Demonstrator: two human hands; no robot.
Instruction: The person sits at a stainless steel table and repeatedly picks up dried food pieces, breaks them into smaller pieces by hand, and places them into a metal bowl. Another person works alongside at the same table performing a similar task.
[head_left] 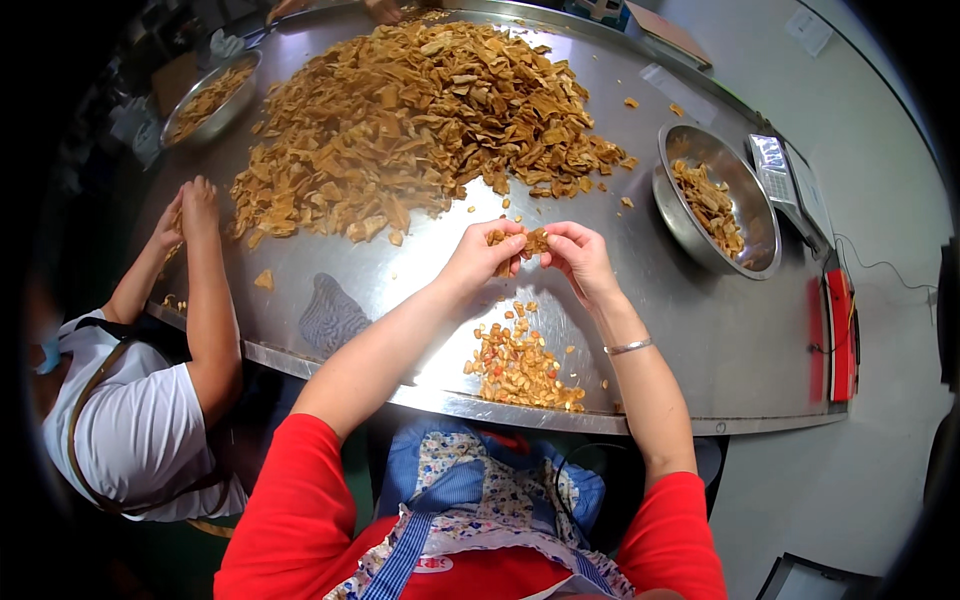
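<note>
Above the steel table, my left hand (482, 252) and my right hand (582, 258) are closed close together. Brown dried pieces (534, 242) are pinched between the fingers of both hands; their exact kind I cannot tell. Below the hands, near the table's front edge, lies a small pile of yellow and reddish seed-like bits (520, 365). Beyond them spreads a large heap of similar brown dried pieces (420, 120). To the right, a steel bowl (675, 215) holds more of those pieces.
A grey cloth (332, 315) lies left of my forearm. At the left, a co-worker's hands (198, 208) meet above the table (720, 350), near another bowl (245, 98) of brown pieces. On the right stand a scale (780, 175) and a red-and-black box (842, 335).
</note>
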